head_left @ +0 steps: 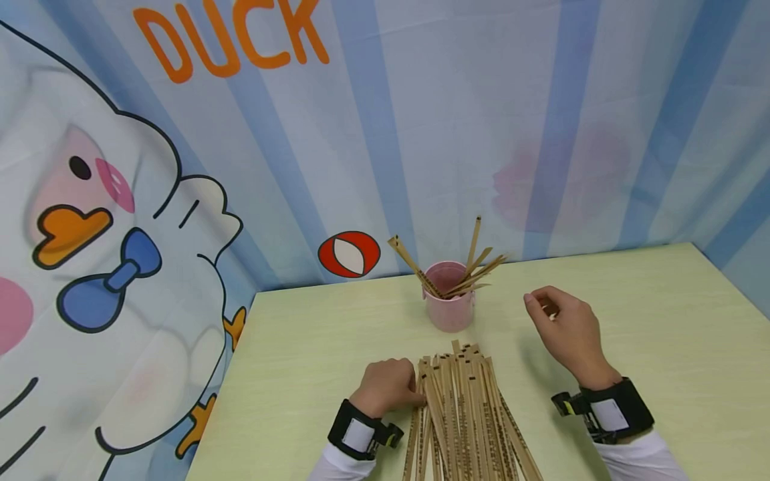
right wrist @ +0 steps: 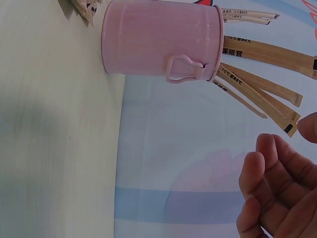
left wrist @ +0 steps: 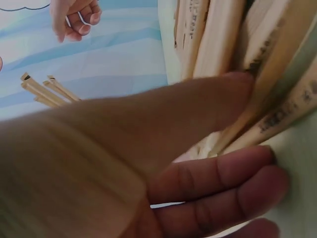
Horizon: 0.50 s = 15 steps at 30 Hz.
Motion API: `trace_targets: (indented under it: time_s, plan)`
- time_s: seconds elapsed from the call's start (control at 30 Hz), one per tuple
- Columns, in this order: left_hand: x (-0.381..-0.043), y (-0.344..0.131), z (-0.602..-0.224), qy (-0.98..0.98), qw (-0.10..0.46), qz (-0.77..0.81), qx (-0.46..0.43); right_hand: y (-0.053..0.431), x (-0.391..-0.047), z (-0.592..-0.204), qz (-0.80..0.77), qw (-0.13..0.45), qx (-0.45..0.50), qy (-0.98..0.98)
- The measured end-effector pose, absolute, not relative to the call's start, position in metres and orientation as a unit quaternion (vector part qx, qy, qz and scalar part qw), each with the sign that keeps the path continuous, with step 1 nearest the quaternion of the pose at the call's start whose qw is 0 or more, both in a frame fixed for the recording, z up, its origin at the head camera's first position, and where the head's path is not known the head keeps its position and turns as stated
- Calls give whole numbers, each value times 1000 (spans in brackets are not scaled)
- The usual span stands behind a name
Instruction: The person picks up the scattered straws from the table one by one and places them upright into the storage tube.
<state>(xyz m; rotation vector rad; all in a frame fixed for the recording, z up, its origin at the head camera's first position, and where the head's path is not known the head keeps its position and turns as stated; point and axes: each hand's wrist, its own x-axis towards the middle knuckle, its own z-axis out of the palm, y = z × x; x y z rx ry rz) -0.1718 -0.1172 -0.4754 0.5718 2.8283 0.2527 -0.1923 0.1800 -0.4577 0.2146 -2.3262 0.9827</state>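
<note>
Left hand (head_left: 388, 387), half-curled, touches the wrapped straws (head_left: 466, 414) just right of it, any pinch impossible to tell; right hand (head_left: 567, 329), loosely curled, empty, hovers right of the pink bucket (head_left: 450, 314); a sideways nudge could scatter those loose straws.
</note>
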Motion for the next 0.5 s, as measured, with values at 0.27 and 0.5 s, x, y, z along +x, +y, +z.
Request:
trace_targets:
  time_s: [0.27, 0.5]
  plan:
    - [-172, -115, -481, 972, 105, 79, 194, 179, -192, -458, 368, 300, 81, -876]
    - [-175, -113, -490, 972, 98, 90, 192, 179, -191, -458, 367, 299, 83, -877]
